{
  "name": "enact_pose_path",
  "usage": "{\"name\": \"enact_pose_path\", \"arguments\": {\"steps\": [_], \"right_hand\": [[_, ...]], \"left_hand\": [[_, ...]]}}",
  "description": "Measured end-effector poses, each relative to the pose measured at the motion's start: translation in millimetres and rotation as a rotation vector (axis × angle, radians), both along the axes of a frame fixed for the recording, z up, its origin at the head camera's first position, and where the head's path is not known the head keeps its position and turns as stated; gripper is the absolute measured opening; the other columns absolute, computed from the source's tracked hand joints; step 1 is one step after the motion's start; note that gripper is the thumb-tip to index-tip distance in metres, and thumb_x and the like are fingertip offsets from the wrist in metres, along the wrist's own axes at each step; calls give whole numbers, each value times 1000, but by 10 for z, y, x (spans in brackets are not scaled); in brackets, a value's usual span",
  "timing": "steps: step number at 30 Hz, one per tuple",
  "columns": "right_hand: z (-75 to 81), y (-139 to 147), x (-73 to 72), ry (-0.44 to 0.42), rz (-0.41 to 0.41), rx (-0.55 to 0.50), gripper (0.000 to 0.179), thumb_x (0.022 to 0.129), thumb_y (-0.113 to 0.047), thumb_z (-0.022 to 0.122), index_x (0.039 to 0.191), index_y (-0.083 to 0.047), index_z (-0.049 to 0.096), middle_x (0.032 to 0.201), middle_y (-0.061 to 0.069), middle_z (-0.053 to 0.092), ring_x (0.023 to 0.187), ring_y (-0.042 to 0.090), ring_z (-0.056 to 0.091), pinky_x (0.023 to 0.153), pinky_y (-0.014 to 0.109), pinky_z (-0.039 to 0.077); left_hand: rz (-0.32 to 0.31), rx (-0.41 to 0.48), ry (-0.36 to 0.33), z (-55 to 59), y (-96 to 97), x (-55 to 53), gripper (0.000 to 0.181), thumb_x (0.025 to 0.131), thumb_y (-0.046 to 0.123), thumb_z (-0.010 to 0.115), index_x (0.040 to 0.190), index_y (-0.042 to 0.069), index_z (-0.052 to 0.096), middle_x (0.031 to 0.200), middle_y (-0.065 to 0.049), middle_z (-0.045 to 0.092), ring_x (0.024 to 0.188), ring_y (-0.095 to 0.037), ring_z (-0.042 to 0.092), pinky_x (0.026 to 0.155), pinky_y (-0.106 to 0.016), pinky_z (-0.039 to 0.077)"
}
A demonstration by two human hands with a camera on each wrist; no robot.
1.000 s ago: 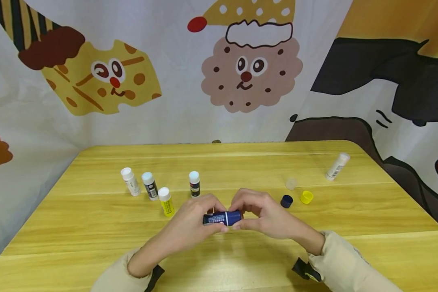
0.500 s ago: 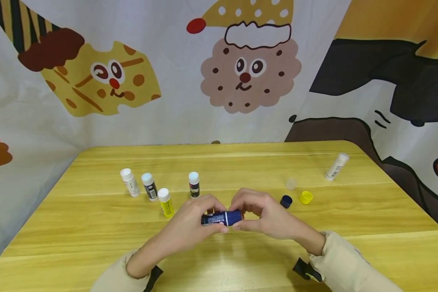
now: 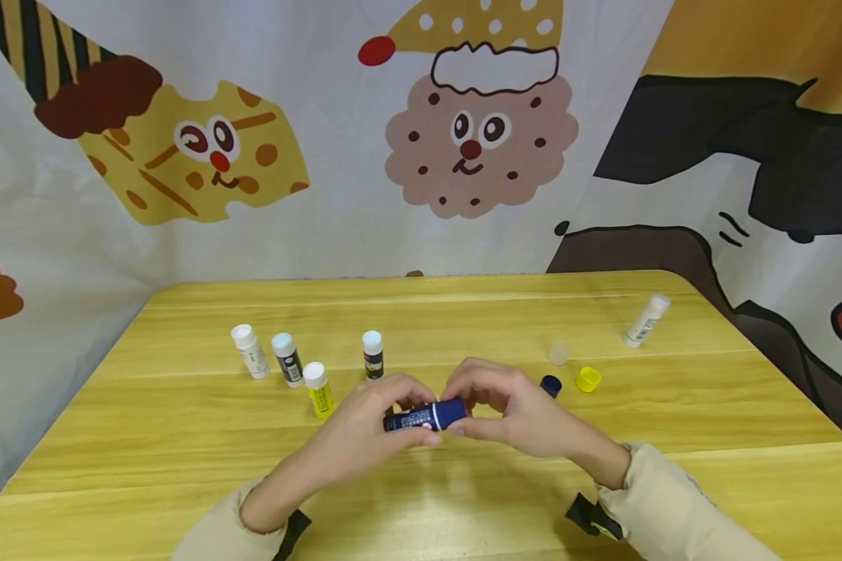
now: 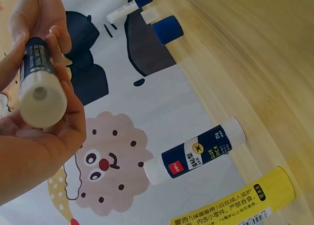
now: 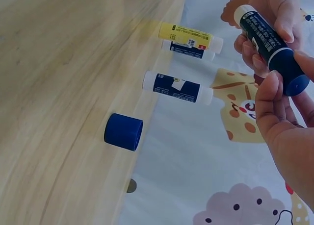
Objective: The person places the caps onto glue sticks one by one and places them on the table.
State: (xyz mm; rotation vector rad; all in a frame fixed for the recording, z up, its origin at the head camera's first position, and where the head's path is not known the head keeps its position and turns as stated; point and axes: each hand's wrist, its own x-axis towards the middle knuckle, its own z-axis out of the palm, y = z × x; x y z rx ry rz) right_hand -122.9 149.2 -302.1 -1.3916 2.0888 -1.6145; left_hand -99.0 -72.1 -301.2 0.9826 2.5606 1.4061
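Observation:
Between my hands, above the table, is a navy glue stick [image 3: 410, 419] with a blue cap [image 3: 452, 412] at its right end. My left hand [image 3: 372, 417] grips the labelled body, and its white base [image 4: 44, 105] faces the left wrist camera. Fingers and thumb of my right hand [image 3: 515, 405] pinch the blue cap. A white band shows between cap and body. Beyond my left hand stand a yellow glue stick [image 3: 320, 393] and a dark glue stick [image 3: 373, 358], both with white tops.
Further left are a white glue stick [image 3: 251, 354] and another dark one [image 3: 289, 362]. To the right lie a loose navy cap [image 3: 550, 385], a yellow cap [image 3: 589, 379] and a translucent cap [image 3: 558, 354]. A white glue stick [image 3: 647, 321] stands back right, before a cartoon curtain [image 3: 323, 249].
My right hand has risen slightly, tilting the cap end of the glue stick up a little. It now covers part of the loose navy cap. Things on the table have stayed put.

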Motion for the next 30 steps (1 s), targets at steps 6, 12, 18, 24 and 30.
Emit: {"name": "enact_pose_path", "arguments": {"steps": [6,12,18,24,30], "right_hand": [[39,17,-6,26,-18,1,22,82,6,63,101,-1,57,96,10,54,77,18,54,66,31,51],[81,64,-11,-1,-83,21,23,80,6,66,99,-3,58,97,9,56,78,19,54,68,31,51],[114,112,-34,9,-108,5,25,77,10,66,98,-1,58,96,10,56,78,20,55,69,31,51],[126,162,-68,67,-71,-33,26,77,14,64,100,4,57,95,15,56,77,20,55,68,30,51],[140,229,-105,64,-92,-18,26,76,15,64,99,4,57,95,15,56,76,20,55,67,29,51]], "left_hand": [[-1,2,4,-14,-17,-15,24,80,22,71,99,10,63,89,5,61,78,-9,54,64,-24,47],[33,-25,32,-23,-41,-24,24,79,20,72,99,10,63,90,4,61,80,-9,54,66,-24,46],[77,-53,47,-7,-72,-31,25,78,21,73,99,11,64,91,6,62,81,-9,55,69,-25,47],[101,-57,48,-8,-119,-37,24,78,24,72,98,12,64,91,5,62,81,-10,55,69,-26,48],[113,-44,29,-18,-175,-42,25,80,22,71,99,10,63,93,0,62,84,-14,57,70,-29,49]]}}
